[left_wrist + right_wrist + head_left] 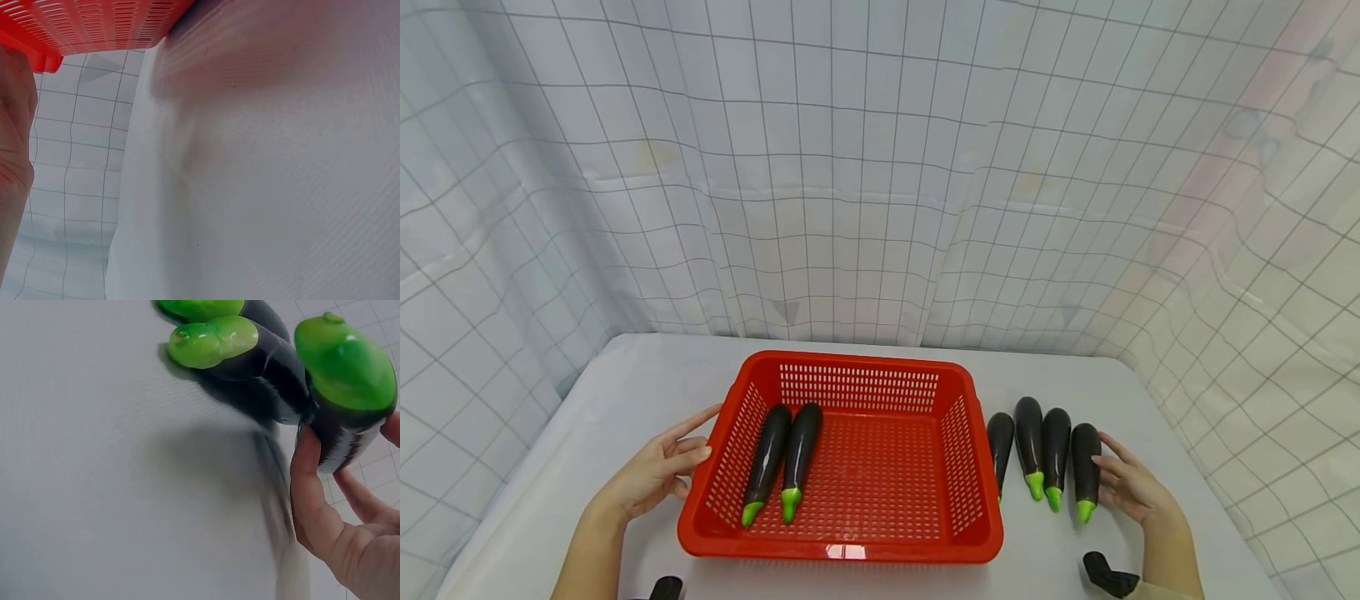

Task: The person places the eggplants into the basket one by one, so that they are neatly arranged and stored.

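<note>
A red plastic basket point(842, 550) with slotted walls stands mid-table. Inside it, two dark eggplants with green stem ends, one eggplant point(766, 458) beside another eggplant point(802, 454), lie along the left wall. My left hand point(651, 477) is at the basket's left side, index finger stretched along the rim and the other fingers loosely bent against the outer wall. At the right, my right hand point(1133, 492) holds the outermost eggplant point(1086, 468) between thumb and fingers; the right wrist view shows its green end point(350, 362) toward the camera.
To the right of the basket lie three more eggplants: one eggplant point(1000, 442) partly hidden by the basket wall, a second eggplant point(1030, 437) and a third eggplant point(1056, 450). A white cloth point(658, 375) covers the table. Gridded white curtains point(865, 208) hang behind and beside it.
</note>
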### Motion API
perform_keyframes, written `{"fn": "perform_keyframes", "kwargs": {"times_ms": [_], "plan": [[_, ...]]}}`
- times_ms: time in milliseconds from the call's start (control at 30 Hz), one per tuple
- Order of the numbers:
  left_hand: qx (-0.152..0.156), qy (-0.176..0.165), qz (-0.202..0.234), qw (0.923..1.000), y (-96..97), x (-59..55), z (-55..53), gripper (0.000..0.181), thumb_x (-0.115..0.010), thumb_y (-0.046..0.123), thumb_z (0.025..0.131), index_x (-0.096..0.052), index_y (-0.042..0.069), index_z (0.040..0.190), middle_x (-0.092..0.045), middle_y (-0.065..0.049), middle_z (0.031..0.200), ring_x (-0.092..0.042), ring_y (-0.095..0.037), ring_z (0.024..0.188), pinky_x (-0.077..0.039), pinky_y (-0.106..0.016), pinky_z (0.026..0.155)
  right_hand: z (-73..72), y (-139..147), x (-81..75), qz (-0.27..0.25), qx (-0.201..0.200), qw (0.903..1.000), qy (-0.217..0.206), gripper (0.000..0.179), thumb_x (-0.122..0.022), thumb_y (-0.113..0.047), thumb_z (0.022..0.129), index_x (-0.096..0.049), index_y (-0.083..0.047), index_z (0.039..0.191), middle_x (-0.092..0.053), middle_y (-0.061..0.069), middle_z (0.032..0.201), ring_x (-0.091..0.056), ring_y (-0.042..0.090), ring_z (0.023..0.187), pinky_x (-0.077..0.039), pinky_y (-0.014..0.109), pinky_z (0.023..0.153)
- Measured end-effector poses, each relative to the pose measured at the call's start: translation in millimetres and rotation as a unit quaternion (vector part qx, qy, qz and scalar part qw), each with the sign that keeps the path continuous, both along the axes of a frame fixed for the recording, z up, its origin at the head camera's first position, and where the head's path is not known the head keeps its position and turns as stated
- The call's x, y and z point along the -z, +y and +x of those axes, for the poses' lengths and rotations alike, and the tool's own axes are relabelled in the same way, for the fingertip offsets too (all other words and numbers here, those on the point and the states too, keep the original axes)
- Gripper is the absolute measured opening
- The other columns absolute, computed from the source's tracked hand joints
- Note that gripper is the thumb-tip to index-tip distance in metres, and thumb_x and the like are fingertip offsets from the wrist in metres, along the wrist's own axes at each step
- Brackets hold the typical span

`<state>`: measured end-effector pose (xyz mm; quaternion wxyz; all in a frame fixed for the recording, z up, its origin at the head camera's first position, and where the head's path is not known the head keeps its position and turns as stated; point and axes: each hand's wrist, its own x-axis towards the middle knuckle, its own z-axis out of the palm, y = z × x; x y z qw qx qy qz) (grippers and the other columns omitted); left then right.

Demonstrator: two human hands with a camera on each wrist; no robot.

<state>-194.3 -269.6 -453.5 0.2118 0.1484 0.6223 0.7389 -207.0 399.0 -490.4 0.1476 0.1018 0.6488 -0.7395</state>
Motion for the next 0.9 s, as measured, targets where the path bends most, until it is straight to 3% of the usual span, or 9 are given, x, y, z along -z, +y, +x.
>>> {"fn": "perform_keyframes", "kwargs": {"times_ms": [200,467,567,767,900], "plan": [[0.001,0.001,0.001,1.0000,0.4,-0.7,0.6,0.052,-0.037,0.006,0.098,-0.035,0.038,0.139,-0.065,0.001,0.106,-0.066,-0.017,0.081,-0.054,-0.029,0.058,-0.4,-3.5,-11.0,-0.105,-0.006,0.9943,0.020,0.037,-0.038,-0.008,0.097,-0.045,-0.041,0.112,-0.055,-0.011,0.102,-0.055,0.005,0.094,-0.049,0.029,0.079],[0.006,0.007,0.009,0.9999,0.5,-0.2,0.0,0.053,-0.037,0.004,0.098,-0.031,0.033,0.142,-0.065,0.000,0.106,-0.066,-0.016,0.080,-0.055,-0.028,0.058,-7.7,-20.1,-37.3,-0.181,-0.022,0.9823,0.043,0.039,-0.035,-0.005,0.096,-0.034,-0.034,0.123,-0.056,-0.007,0.106,-0.054,0.009,0.097,-0.050,0.032,0.081],[0.004,0.006,0.005,1.0000,0.2,0.0,-0.2,0.053,-0.037,0.004,0.098,-0.031,0.034,0.142,-0.065,0.000,0.105,-0.066,-0.016,0.080,-0.055,-0.028,0.057,-11.6,-29.1,-50.5,-0.197,-0.012,0.9796,0.040,0.047,-0.036,-0.004,0.096,-0.025,-0.034,0.131,-0.056,-0.006,0.106,-0.055,0.011,0.097,-0.051,0.032,0.081],[-0.002,0.001,0.001,1.0000,-0.1,-0.3,0.2,0.053,-0.038,0.005,0.097,-0.033,0.035,0.141,-0.065,0.001,0.106,-0.066,-0.015,0.080,-0.054,-0.027,0.058,-18.3,-50.9,-77.6,-0.191,-0.003,0.9804,0.051,0.074,-0.038,-0.003,0.095,0.008,-0.030,0.146,-0.056,-0.007,0.103,-0.056,0.011,0.095,-0.051,0.032,0.079],[-0.003,-0.002,0.002,1.0000,0.2,-1.0,0.7,0.052,-0.038,0.005,0.097,-0.034,0.035,0.140,-0.065,0.001,0.108,-0.066,-0.015,0.081,-0.054,-0.027,0.058,-20.9,-69.2,-94.7,-0.178,-0.004,0.9824,0.058,0.075,-0.040,-0.002,0.095,0.008,-0.027,0.147,-0.056,-0.007,0.104,-0.056,0.010,0.093,-0.052,0.032,0.076]]}}
